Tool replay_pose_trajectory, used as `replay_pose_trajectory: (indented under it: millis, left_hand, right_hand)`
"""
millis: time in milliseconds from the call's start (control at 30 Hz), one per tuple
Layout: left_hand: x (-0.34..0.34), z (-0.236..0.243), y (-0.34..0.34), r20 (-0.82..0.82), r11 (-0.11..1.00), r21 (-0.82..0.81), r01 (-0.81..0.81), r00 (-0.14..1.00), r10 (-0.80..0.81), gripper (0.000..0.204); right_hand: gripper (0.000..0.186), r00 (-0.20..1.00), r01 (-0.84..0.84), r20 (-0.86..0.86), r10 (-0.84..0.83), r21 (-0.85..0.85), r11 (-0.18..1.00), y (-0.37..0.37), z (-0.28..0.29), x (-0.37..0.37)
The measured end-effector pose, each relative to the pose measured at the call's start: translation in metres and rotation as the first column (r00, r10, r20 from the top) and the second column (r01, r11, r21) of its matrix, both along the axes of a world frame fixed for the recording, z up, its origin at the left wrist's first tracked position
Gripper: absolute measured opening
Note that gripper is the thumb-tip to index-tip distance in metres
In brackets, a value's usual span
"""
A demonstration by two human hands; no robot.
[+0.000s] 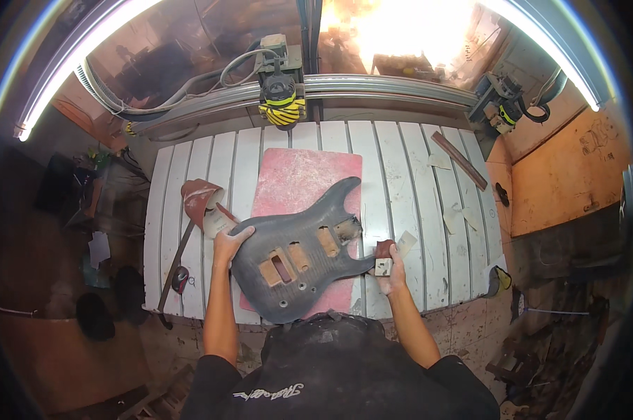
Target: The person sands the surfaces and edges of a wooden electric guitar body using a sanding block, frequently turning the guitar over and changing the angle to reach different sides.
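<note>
Head | left hand (230, 244): clasping guitar body (312, 253) | right hand (393, 275): curled round block (383, 266)

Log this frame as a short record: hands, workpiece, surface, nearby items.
Left hand: gripping the guitar body by its left edge
Right hand: holding a pale block with a reddish-brown piece
Workpiece: dark guitar body, cavities showing lighter wood
Surface: pink mat on white slatted table
Nearby: curled reddish-brown sheet, left; brown strip, far right

Open room is found on the slatted table (432, 276) to the right of the right hand (395, 271); beyond the left hand (227, 245), passage is obstructed by curled sandpaper (199, 198).
</note>
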State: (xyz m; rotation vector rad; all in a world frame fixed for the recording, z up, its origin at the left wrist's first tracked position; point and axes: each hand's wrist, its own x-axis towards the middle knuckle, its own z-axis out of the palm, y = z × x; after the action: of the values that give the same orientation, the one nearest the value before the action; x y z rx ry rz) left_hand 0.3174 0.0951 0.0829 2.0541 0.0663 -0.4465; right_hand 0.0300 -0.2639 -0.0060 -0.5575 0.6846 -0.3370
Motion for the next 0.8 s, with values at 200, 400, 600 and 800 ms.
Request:
replay_pose_trajectory:
  millis: [200, 400, 600, 800]
  left_hand:
    - [-0.033, 0.06, 0.012, 0.217, 0.993, 0.007, 0.122, 0.969, -0.12, 0.059]
    - [-0.08, 0.129, 0.036, 0.401, 0.985, -0.169, 0.02, 0.915, 0.05, 0.055]
    - [-0.131, 0.148, 0.041, 0.693, 0.992, -0.04, -0.121, 0.712, 0.115, 0.061]
    - [-0.164, 0.143, 0.025, 0.671, 0.993, 0.015, -0.119, 0.737, 0.078, 0.062]
  right_hand:
    - [0.045, 0.999, -0.012, -0.045, 0.016, 0.079, 0.997, 0.004, 0.019, 0.001]
    - [0.051, 0.988, -0.05, 0.153, 0.034, 0.099, 0.994, 0.007, 0.054, 0.033]
    - [0.046, 1.0, -0.018, 0.022, 0.021, -0.112, 0.994, 0.01, 0.077, 0.078]
    - [0.042, 0.997, -0.038, 0.054, 0.05, -0.192, 0.981, -0.019, 0.131, 0.074]
